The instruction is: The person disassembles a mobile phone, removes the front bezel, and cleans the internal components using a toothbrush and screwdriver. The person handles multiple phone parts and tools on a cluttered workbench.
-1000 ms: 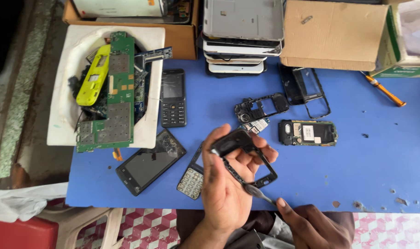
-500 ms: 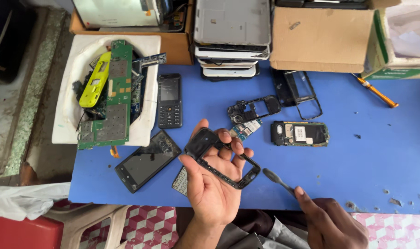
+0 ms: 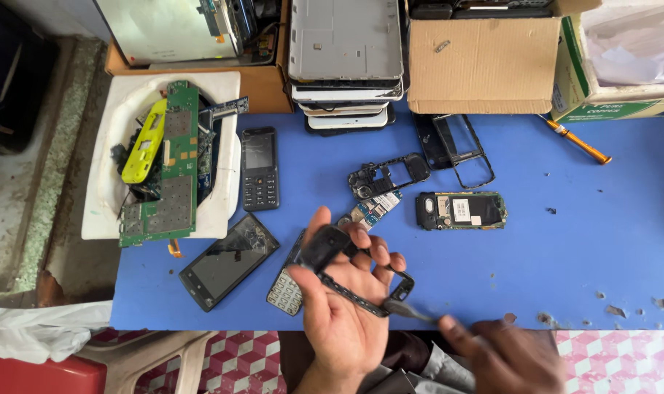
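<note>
We held the black phone frame (image 3: 361, 273) in our left hand (image 3: 343, 314), fingers curled around it, above the blue table's (image 3: 565, 241) near edge. Our right hand (image 3: 510, 354) gripped a thin tool (image 3: 412, 312), its tip at the frame's lower corner. The frame looked already stripped; the opened phone body (image 3: 459, 210) and keypad (image 3: 284, 292) lay apart on the table.

Compared with half a second ago, the black phone frame (image 3: 357, 273) in the left hand (image 3: 346, 314) is held slightly lower and closer. The thin tool (image 3: 412, 312) in the right hand (image 3: 510, 357) is now brought against the frame's lower corner instead of apart from it.
</note>
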